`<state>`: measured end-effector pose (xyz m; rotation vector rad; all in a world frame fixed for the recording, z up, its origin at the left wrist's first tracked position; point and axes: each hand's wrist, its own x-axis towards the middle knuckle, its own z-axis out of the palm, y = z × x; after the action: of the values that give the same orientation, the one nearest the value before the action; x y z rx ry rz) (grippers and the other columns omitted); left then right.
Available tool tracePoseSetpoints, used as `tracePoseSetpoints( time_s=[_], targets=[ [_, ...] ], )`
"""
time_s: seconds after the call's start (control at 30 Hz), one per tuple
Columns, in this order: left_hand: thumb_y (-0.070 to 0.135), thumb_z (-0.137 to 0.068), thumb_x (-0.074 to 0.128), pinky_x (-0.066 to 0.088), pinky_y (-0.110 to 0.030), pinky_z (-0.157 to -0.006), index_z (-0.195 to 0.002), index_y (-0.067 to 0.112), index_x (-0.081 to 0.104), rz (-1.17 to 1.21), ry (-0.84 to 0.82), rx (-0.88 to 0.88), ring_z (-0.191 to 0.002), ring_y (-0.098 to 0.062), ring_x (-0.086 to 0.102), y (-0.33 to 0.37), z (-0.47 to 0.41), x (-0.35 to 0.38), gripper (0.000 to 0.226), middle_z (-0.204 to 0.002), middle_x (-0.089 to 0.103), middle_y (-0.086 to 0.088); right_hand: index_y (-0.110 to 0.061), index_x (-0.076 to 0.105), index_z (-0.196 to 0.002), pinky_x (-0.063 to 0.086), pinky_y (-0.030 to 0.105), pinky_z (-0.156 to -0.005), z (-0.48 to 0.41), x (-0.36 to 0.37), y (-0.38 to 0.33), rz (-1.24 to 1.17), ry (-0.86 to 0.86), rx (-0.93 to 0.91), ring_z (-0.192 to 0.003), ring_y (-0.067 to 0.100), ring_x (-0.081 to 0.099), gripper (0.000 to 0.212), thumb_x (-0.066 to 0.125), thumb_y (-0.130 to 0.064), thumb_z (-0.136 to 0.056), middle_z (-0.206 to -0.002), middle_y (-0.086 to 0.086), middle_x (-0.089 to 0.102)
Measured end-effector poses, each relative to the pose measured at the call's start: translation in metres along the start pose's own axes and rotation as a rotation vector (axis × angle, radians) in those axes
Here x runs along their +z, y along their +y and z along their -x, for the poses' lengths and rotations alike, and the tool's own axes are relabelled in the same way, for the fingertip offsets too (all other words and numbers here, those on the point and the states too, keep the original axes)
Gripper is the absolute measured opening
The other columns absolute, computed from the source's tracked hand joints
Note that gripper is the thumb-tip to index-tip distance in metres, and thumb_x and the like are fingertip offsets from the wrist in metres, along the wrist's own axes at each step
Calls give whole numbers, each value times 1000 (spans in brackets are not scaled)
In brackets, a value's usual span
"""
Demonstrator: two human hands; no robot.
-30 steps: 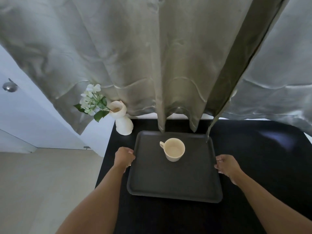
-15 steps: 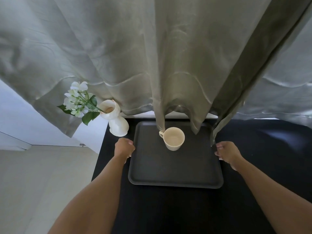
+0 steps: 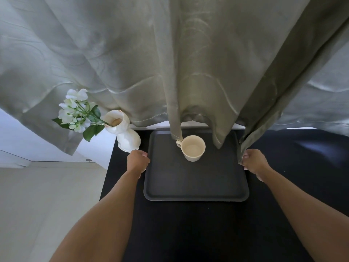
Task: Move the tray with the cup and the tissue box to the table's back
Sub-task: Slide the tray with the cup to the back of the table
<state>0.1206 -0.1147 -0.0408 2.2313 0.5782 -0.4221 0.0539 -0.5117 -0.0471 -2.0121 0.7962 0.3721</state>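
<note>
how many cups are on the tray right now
1. The cup stands upright and empty near the back of the tray, its handle by the curtain hem. The curtain covers the tray's back edge, so something small could hide there.

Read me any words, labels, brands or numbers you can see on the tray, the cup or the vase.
None: no readable text anywhere.
tray: plain dark surface.
cup: plain cream, no print.
vase: plain white.
curtain: wavy pattern only.
</note>
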Motion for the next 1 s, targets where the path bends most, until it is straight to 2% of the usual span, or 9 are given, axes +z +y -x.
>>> tracePoseSetpoints(
  time_s=[0.13, 0.3, 0.4, 0.5, 0.6, 0.73, 0.9, 1.0],
  targets=[
    [-4, -80, 61, 49, -25, -54, -94, 4, 70, 26, -4, -19, -59, -28, 60, 1, -5, 0, 18, -87, 64, -18, -6, 74, -99, 60, 44, -82, -3, -1, -5, 24, 20, -18, -91, 31, 69, 21, 60, 4, -89, -97, 14, 73],
    [-6, -80, 58, 52, -31, -60, -79, 10, 62, 16, 12, -4, -58, -32, 57, 6, -5, 0, 16, -82, 61, -18, -15, 71, -81, 60, 46, -82, -3, -1, -9, 46, 24, -29, -89, 33, 70, 24, 59, 4, -89, -93, 13, 74],
    [-6, -78, 57, 50, -30, -58, -78, 9, 63, 11, 12, -11, -57, -29, 53, 6, -5, 0, 15, -78, 58, -17, -13, 73, -86, 60, 47, -83, -4, 0, -6, 36, 18, -24, -90, 32, 70, 20, 61, 3, -88, -93, 11, 74],
    [-3, -79, 60, 49, -26, -54, -99, 3, 70, 27, 12, -22, -59, -29, 60, 5, -8, 1, 23, -90, 67, -20, -8, 76, -97, 60, 49, -85, -4, 1, -5, 16, 21, -14, -92, 33, 70, 21, 63, 4, -86, -95, 12, 75],
    [-2, -80, 61, 51, -30, -59, -106, 3, 70, 35, 14, -25, -63, -29, 61, 6, -10, 2, 28, -99, 70, -23, -6, 76, -99, 60, 49, -87, -4, 0, -5, 18, 13, -3, -93, 33, 70, 23, 61, 7, -86, -96, 13, 74],
    [-2, -82, 62, 55, -33, -63, -112, 4, 69, 22, 20, -30, -68, -30, 64, 7, -10, 3, 31, -101, 70, -24, -7, 75, -101, 59, 49, -89, -5, -1, -4, 27, -6, 0, -95, 31, 70, 22, 62, 6, -88, -98, 13, 74],
    [-1, -84, 62, 57, -34, -65, -113, 6, 69, 17, 31, -27, -72, -33, 67, 10, -8, 4, 31, -101, 70, -23, -7, 74, -100, 60, 48, -87, -7, -2, -4, 43, -12, 6, -93, 31, 70, 23, 64, 7, -86, -97, 13, 74],
    [-2, -84, 61, 60, -38, -70, -95, 7, 70, 6, 42, -29, -70, -34, 66, 12, -4, 3, 18, -98, 70, -25, -7, 75, -102, 61, 48, -84, -9, -3, -3, 62, -17, 3, -90, 30, 71, 24, 65, 5, -85, -97, 13, 74]
  ],
)
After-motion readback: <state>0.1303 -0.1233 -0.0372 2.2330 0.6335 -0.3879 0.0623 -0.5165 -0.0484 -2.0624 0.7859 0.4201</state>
